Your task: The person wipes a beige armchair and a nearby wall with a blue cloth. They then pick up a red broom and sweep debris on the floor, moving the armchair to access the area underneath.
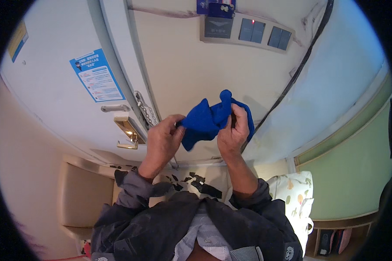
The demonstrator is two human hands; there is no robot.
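A bunched blue cloth (202, 120) is stretched between my two hands in front of my chest. My left hand (165, 138) pinches its left corner between thumb and fingers. Higher up on the right side, my right hand (233, 132) grips a folded part of it, and some of the cloth passes behind those fingers. One rolled end sticks up above the right hand. The cloth is held up off the floor, with the pale wall (189, 75) behind it.
At left a white door (62, 81) has a brass lever handle (128, 143) and a chain (143, 106). Switches (251, 31) are on the wall. A beige padded seat (85, 195) stands lower left. A patterned white bag (292, 195) and a shoe shelf (343, 241) are at right.
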